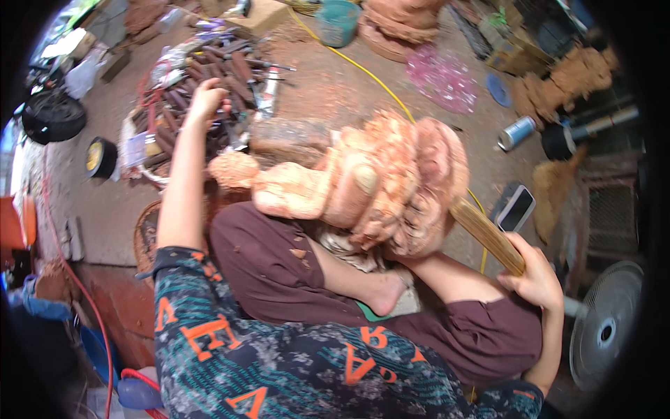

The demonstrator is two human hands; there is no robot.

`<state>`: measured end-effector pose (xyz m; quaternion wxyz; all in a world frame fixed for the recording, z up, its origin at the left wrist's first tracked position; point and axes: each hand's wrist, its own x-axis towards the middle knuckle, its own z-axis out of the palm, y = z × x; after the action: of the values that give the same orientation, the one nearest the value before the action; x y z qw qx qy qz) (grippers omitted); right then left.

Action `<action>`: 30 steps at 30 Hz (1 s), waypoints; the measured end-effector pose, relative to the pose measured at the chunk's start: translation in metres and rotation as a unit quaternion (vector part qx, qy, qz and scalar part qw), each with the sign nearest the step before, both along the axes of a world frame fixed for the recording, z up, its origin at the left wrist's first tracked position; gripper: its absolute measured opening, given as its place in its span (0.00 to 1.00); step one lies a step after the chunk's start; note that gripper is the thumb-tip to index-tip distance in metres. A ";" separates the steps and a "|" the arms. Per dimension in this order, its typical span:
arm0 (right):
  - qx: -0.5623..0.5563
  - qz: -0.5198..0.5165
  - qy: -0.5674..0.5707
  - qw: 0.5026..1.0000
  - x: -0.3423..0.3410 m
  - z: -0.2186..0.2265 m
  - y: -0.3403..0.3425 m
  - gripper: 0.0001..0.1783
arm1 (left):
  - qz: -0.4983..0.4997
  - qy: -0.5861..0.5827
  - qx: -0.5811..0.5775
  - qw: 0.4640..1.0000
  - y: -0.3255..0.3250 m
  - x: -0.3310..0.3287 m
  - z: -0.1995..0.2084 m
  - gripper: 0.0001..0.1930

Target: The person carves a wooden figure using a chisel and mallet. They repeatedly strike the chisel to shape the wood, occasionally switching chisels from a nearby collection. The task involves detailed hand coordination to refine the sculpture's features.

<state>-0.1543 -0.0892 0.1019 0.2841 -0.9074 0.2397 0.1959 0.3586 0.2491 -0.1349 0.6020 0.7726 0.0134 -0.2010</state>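
My left hand (208,102) reaches over a heaped pile of carving tools (234,73) with dark wooden handles, in a basket at the far left. Its fingers are curled; what they hold, if anything, cannot be made out. In my right hand (537,274) is a wooden stick (488,236), gripped near its lower end. The stick's other end meets or overlaps the edge of a large pale wood carving (349,185), lying on its side across my crossed legs. Folds and rounded shapes are cut into it. A dark wooden block (289,140) lies just behind the carving.
A phone (516,207) and a spray can (516,133) lie to the right, near a fan (606,328). A yellow cable (363,66) crosses the floor. Pink plastic wrap (441,78), a teal bucket (338,22) and another carving (398,28) stand farther back. A tape roll (101,157) is at left.
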 end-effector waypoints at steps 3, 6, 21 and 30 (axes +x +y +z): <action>0.018 -0.023 0.019 0.999 -0.001 -0.001 0.000 0.33 | 0.020 -0.075 0.083 0.994 0.000 0.014 -0.016 0.31; 0.031 -0.036 0.035 0.998 0.003 -0.001 0.002 0.33 | 0.018 -0.109 0.234 0.966 0.001 0.023 -0.023 0.29; 0.041 -0.049 0.037 0.997 0.008 -0.003 -0.004 0.33 | -0.292 -0.070 -0.493 0.817 -0.087 -0.229 0.172 0.06; 0.087 -0.049 0.030 0.994 0.009 -0.009 0.001 0.35 | -0.507 0.283 -0.726 0.369 -0.102 -0.373 0.242 0.15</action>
<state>-0.1458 -0.0879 0.0933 0.3641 -0.8599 0.2748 0.2292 -0.0140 0.1467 0.1074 0.6769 -0.2019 -0.3625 -0.6079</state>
